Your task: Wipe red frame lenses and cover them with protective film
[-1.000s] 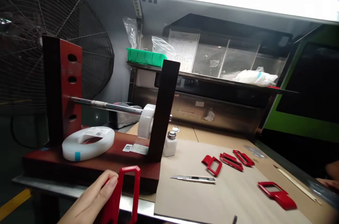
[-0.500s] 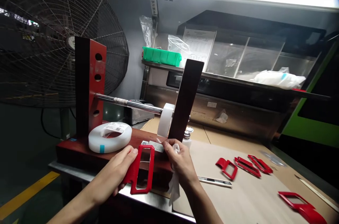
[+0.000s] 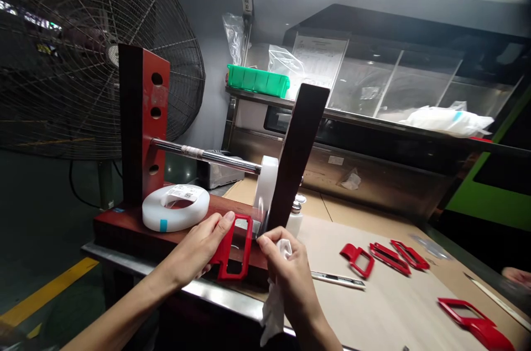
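Wiping under way: my left grip (image 3: 194,246) clamped on a red plastic rectangular frame (image 3: 247,246) at six o'clock, my right grip (image 3: 286,268) closed on a white cloth (image 3: 274,307) just beside it, above a dark-red wooden base (image 3: 120,235).

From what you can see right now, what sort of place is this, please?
Probably a factory workshop that finishes small plastic parts. A large industrial fan stands behind a red steel stand holding a white roll on a steel rod, and red moulded frames lie near a utility knife on cardboard.
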`<action>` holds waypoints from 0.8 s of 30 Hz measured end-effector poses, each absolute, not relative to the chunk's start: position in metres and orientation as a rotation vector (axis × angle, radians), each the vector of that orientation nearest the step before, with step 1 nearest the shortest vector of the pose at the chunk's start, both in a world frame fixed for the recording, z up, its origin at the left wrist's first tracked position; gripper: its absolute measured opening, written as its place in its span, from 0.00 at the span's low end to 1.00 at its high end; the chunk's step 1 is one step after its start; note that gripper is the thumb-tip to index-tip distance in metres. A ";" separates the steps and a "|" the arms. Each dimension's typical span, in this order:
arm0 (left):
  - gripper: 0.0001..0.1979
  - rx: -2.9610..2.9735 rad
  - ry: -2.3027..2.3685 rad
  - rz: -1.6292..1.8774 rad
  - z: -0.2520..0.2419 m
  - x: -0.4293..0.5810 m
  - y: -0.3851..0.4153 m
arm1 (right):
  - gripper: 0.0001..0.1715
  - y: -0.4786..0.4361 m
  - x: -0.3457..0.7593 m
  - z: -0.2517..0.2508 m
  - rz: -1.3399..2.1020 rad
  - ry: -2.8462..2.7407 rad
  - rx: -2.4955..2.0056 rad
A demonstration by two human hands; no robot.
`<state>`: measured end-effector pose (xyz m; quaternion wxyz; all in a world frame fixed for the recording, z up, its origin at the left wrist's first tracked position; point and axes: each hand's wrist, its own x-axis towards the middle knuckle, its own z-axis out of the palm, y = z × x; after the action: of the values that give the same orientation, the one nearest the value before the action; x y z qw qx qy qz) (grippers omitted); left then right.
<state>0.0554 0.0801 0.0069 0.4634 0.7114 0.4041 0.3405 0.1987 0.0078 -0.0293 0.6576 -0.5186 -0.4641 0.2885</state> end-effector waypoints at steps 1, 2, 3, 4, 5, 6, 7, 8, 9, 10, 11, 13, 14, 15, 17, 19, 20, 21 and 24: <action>0.18 1.736 0.976 0.812 0.007 0.058 0.081 | 0.18 0.002 0.196 -0.031 0.668 -1.054 -1.177; 0.18 1.714 0.956 0.773 0.008 0.060 0.081 | 0.18 -0.003 0.193 -0.032 0.679 -1.053 -1.181; 0.18 1.697 0.937 0.736 0.009 0.063 0.082 | 0.18 -0.008 0.190 -0.034 0.687 -1.049 -1.188; 0.19 1.709 0.917 0.719 0.010 0.065 0.082 | 0.17 -0.013 0.187 -0.036 0.691 -1.041 -1.197; 0.19 1.727 0.897 0.707 0.011 0.067 0.082 | 0.17 -0.017 0.185 -0.037 0.694 -1.032 -1.207; 0.19 1.750 0.879 0.696 0.012 0.068 0.082 | 0.17 -0.020 0.184 -0.039 0.700 -1.025 -1.219; 0.19 1.779 0.864 0.682 0.014 0.070 0.082 | 0.18 -0.023 0.182 -0.040 0.705 -1.018 -1.234; 0.19 1.812 0.854 0.668 0.016 0.071 0.081 | 0.18 -0.026 0.182 -0.040 0.706 -1.013 -1.251; 0.18 1.849 0.850 0.655 0.018 0.072 0.080 | 0.18 -0.028 0.181 -0.041 0.704 -1.011 -1.267; 0.18 1.886 0.851 0.649 0.020 0.072 0.080 | 0.18 -0.029 0.182 -0.041 0.700 -1.009 -1.279; 0.17 1.921 0.851 0.648 0.021 0.073 0.079 | 0.18 -0.030 0.182 -0.041 0.697 -1.008 -1.285; 0.15 1.975 0.849 0.666 0.023 0.073 0.077 | 0.18 -0.031 0.183 -0.041 0.694 -1.008 -1.280; 0.15 1.993 0.847 0.680 0.023 0.072 0.077 | 0.18 -0.031 0.183 -0.041 0.693 -1.009 -1.278; 0.14 2.006 0.843 0.691 0.023 0.072 0.076 | 0.19 -0.031 0.183 -0.041 0.691 -1.009 -1.278; 0.12 2.022 0.840 0.707 0.022 0.071 0.076 | 0.19 -0.031 0.184 -0.043 0.685 -1.006 -1.278; 0.11 2.026 0.845 0.713 0.021 0.071 0.075 | 0.20 -0.030 0.184 -0.045 0.678 -0.999 -1.270; 0.10 2.026 0.849 0.716 0.020 0.071 0.075 | 0.21 -0.030 0.184 -0.046 0.675 -0.996 -1.264; 0.10 2.028 0.854 0.714 0.020 0.071 0.075 | 0.21 -0.030 0.184 -0.046 0.673 -0.994 -1.259; 0.11 2.031 0.861 0.710 0.020 0.072 0.074 | 0.22 -0.031 0.184 -0.046 0.681 -0.991 -1.259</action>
<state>0.0724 0.0742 0.0196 0.4005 0.8031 0.3403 0.2808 0.1839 -0.0309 -0.0463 0.6445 -0.5528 -0.4354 0.2992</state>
